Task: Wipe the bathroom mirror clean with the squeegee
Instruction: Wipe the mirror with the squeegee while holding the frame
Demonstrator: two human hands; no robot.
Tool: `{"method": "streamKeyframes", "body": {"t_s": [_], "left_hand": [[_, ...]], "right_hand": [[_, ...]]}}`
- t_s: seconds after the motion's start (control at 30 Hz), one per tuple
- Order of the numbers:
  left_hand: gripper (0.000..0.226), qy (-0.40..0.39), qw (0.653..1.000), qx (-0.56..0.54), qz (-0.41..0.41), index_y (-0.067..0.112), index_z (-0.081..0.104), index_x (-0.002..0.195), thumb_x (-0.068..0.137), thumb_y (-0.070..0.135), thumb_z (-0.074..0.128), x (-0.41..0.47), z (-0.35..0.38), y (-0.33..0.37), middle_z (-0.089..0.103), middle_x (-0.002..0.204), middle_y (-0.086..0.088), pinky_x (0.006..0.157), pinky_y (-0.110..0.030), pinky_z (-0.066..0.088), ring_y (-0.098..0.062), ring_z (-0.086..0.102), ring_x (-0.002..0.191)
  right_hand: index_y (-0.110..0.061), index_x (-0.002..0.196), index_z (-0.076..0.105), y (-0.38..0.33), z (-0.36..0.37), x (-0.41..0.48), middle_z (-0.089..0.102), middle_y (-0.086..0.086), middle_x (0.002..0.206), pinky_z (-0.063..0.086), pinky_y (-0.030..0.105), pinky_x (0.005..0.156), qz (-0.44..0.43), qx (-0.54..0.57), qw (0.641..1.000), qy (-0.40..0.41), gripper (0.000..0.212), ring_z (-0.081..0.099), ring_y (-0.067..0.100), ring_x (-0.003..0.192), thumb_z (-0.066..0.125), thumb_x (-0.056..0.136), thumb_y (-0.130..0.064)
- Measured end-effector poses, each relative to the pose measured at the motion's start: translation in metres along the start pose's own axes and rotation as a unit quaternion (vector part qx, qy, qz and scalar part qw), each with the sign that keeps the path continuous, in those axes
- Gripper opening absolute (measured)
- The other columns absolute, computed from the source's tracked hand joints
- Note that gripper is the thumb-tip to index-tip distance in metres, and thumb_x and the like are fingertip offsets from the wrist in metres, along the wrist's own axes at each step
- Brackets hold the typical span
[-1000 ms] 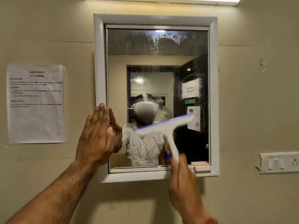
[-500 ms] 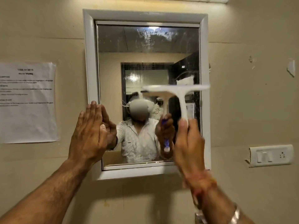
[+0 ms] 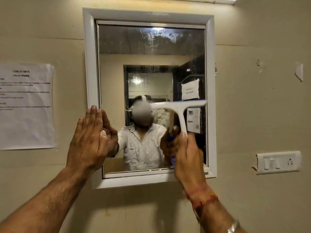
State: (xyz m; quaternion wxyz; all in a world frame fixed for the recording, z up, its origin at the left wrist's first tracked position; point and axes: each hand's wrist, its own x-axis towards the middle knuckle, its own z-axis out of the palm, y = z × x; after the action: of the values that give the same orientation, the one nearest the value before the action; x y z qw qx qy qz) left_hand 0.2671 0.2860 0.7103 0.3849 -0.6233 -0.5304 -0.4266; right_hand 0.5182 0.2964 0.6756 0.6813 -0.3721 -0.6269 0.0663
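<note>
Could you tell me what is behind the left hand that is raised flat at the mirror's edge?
Behind the left hand lie the white mirror frame and the glass's left edge, where its reflection shows. The covered frame section cannot be seen, nor whether the palm touches it.

Beige wall (image 3: pixel 252 115), white-framed mirror (image 3: pixel 151 47), paper notice (image 3: pixel 25 106), switch plate (image 3: pixel 277 163) mounted on it

White squeegee (image 3: pixel 178 108) with blue handle, white-framed mirror (image 3: pixel 91 64), beige wall (image 3: pixel 252 106).
</note>
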Motion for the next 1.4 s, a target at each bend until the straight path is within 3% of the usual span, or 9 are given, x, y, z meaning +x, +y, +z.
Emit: {"method": "streamKeyframes", "body": {"t_s": [0.1,0.2,0.33,0.53,0.77,0.97,1.1,1.27,1.4], "left_hand": [[0.065,-0.006,1.0,0.006,-0.002,0.006,0.008,0.149,0.09,0.03,0.019,-0.001,-0.001,-0.002,0.006,0.158,-0.007,0.119,-0.028,-0.003,-0.019,0.007,0.148],[0.065,-0.006,1.0,0.002,-0.002,0.005,0.009,0.149,0.09,0.03,0.019,0.0,-0.002,0.001,0.008,0.158,-0.008,0.119,-0.028,-0.002,-0.021,0.009,0.148],[0.064,-0.002,1.0,-0.005,-0.019,0.006,0.009,0.15,0.091,0.029,0.02,-0.001,0.001,0.004,0.007,0.159,-0.007,0.12,-0.031,-0.001,-0.018,0.006,0.148],[0.065,-0.006,1.0,0.0,-0.015,0.001,0.014,0.15,0.091,0.029,0.019,-0.001,-0.001,0.004,0.009,0.158,-0.008,0.119,-0.029,-0.001,-0.019,0.009,0.147],[0.064,-0.008,1.0,0.011,-0.01,0.001,0.013,0.149,0.091,0.027,0.02,-0.002,0.002,0.0,0.009,0.158,-0.009,0.119,-0.028,-0.002,-0.021,0.009,0.147],[0.064,0.004,1.0,0.003,-0.007,-0.001,0.015,0.148,0.091,0.025,0.022,-0.002,0.003,0.004,0.009,0.157,-0.009,0.118,-0.025,-0.003,-0.022,0.011,0.146],[0.064,0.005,1.0,0.005,-0.008,0.0,0.013,0.148,0.09,0.027,0.021,-0.002,0.001,0.003,0.007,0.157,-0.007,0.119,-0.027,-0.003,-0.021,0.01,0.147],[0.065,0.004,1.0,-0.003,-0.017,0.002,0.01,0.149,0.09,0.031,0.017,-0.003,-0.001,0.008,0.006,0.157,-0.006,0.119,-0.027,-0.003,-0.02,0.007,0.147],[0.066,-0.015,1.0,0.013,-0.023,0.004,0.012,0.151,0.091,0.031,0.017,-0.005,-0.002,0.003,0.005,0.159,-0.007,0.12,-0.031,-0.002,-0.018,0.005,0.148]], "right_hand": [[-0.028,0.086,0.045,0.032,-0.01,-0.061,0.049,-0.003,0.057,0.033,0.022,0.046,0.062,-0.047,0.997,-0.014,0.038,0.048,0.008,0.05,0.02,0.09,-0.057],[-0.025,0.084,0.045,0.052,-0.015,-0.101,0.049,0.0,0.053,0.034,0.022,0.046,0.121,-0.141,0.983,-0.017,0.058,0.049,0.013,0.049,0.007,0.085,-0.069],[-0.03,0.076,0.043,0.041,-0.024,-0.103,0.049,0.0,0.049,0.031,0.021,0.042,0.084,-0.114,0.99,0.024,0.073,0.049,0.014,0.048,0.001,0.069,-0.089],[-0.023,0.091,0.049,-0.031,-0.023,0.011,0.053,-0.005,0.058,0.045,0.036,0.043,-0.076,-0.047,0.995,0.042,0.034,0.05,0.008,0.048,0.027,0.1,-0.047],[-0.021,0.102,0.048,-0.027,-0.008,0.078,0.064,0.006,0.071,0.058,0.046,0.053,-0.061,-0.063,0.996,0.033,0.035,0.065,0.022,0.059,0.027,0.101,-0.048],[-0.021,0.083,0.042,0.036,-0.005,-0.026,0.047,-0.003,0.056,0.034,0.019,0.043,-0.03,-0.059,0.997,0.027,0.04,0.047,0.012,0.048,0.022,0.094,-0.054],[-0.033,0.089,0.039,0.064,-0.01,-0.08,0.055,-0.002,0.062,0.041,0.039,0.05,0.029,-0.105,0.994,-0.006,0.039,0.054,0.018,0.055,0.015,0.09,-0.062],[-0.033,0.08,0.037,0.067,-0.016,-0.118,0.044,-0.003,0.048,0.03,0.013,0.044,0.087,-0.174,0.98,0.029,0.048,0.038,0.01,0.042,0.006,0.086,-0.069],[-0.042,0.081,0.037,0.057,-0.032,-0.127,0.033,-0.009,0.043,0.026,0.01,0.034,0.033,-0.215,0.976,-0.018,0.042,0.036,0.011,0.036,0.009,0.088,-0.073]]}}
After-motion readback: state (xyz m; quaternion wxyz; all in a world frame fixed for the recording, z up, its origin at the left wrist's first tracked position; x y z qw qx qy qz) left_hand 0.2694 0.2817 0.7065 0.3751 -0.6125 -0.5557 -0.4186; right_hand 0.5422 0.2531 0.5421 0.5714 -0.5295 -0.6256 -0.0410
